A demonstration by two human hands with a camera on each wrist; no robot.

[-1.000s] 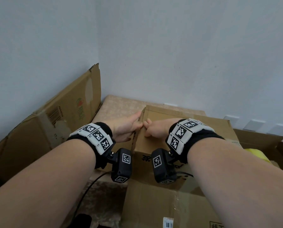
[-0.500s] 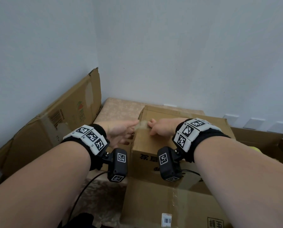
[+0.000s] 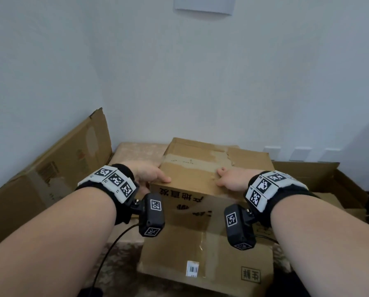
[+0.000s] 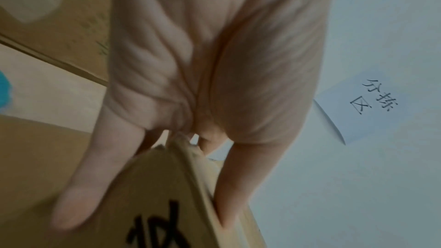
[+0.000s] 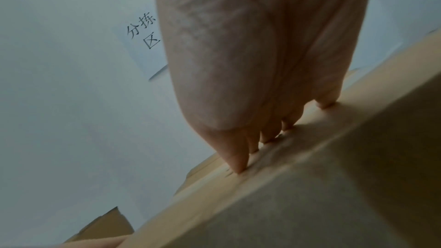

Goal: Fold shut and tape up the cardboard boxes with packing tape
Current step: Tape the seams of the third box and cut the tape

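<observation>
A brown cardboard box (image 3: 200, 174) with black printed characters on its near side stands in the middle, its top flaps folded shut. A pale strip of tape (image 3: 192, 162) runs across the top. My left hand (image 3: 155, 181) clasps the near left corner, thumb on top and fingers down the left side. In the left wrist view two fingers (image 4: 78, 195) straddle the box edge (image 4: 190, 176). My right hand (image 3: 224, 179) rests on the right part of the top. Its fingertips (image 5: 238, 167) press down on the cardboard (image 5: 310, 195). No tape roll is in view.
The box stands on a larger flat box (image 3: 222, 254) that bears a barcode label (image 3: 192, 269). A flattened carton (image 3: 61, 168) leans on the left wall. An open box (image 3: 329, 181) lies at the right. A paper sign (image 3: 203, 5) hangs on the wall. A black cable (image 3: 115, 243) trails below my left wrist.
Both hands were together at the box's far left corner. My right hand has slid right across the top, and my left hand has come to the near left corner.
</observation>
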